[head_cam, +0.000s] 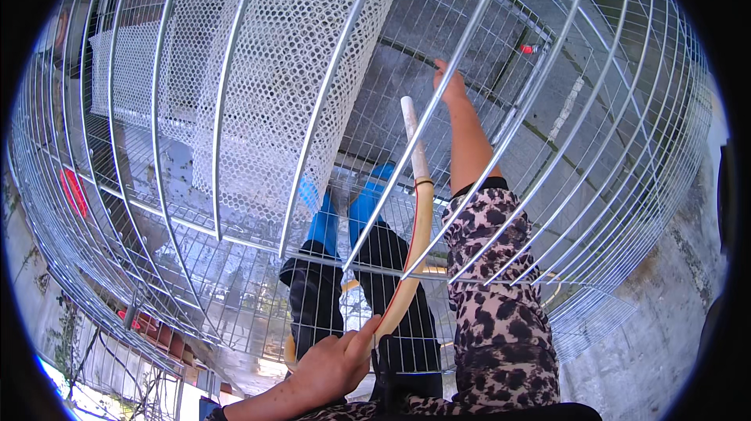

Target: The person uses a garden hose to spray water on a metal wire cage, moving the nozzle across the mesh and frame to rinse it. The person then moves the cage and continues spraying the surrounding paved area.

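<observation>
My left hand (pixel 335 366), low in the view, grips a yellowish hose (pixel 403 298) with a red stripe along it. The hose curves up through the wire cage (pixel 375 271) and ends in a white pipe (pixel 414 139), joined by a thin dark band. Deep inside the cage, my right hand (pixel 450 82) is beside the wire mesh floor, with a finger extended. A cage bar crosses in front of it, and whether it pinches anything is hidden. Left of the pipe, a white plastic mesh sheet (pixel 276 92) with round holes stands partly curled inside the cage.
My blue boots (pixel 366 198) show through the wire below the cage. A small red piece (pixel 529 49) is at the far right corner and a red object (pixel 73 192) at the left. Grey paving (pixel 434 4) lies beneath; a stained concrete surface (pixel 639 327) is at right.
</observation>
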### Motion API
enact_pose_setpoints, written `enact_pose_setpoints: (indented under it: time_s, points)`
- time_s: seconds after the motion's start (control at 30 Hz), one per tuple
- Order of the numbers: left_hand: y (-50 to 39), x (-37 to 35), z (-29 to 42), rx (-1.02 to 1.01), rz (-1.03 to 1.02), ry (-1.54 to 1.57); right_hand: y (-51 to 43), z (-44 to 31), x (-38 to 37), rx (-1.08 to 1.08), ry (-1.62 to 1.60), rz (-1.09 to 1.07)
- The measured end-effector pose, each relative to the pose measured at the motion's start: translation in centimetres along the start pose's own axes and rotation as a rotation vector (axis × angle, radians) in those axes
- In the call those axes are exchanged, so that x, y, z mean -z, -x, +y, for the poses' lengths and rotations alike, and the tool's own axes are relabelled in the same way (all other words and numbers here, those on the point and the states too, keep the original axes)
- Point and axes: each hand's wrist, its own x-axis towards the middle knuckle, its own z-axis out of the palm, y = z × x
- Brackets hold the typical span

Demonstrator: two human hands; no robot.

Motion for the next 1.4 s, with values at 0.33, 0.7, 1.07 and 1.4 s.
enact_pose_setpoints:
  time_s: [0.33, 0.7, 1.07, 1.4]
  points:
    - [-0.5, 0.5, -0.8, -0.019, -0.02, -0.018, 3.4, 2.6, 0.0, 0.022, 0.142, -0.094]
    - [-8.1, 4.1, -5.0, 0.044, -0.182, 0.046, 14.4, 4.9, -3.9, -1.013, -1.506, 0.071]
    - [-4.4, 4.3, -6.7, -0.16, 0.208, -0.06, 9.9, 0.9, -3.4, -0.858, -1.243, -0.203]
    - [4.0, -1.1, -7.0, 0.353, -0.032, 0.573, 4.5, -10.0, -7.9, 0.088, -0.415, -0.001]
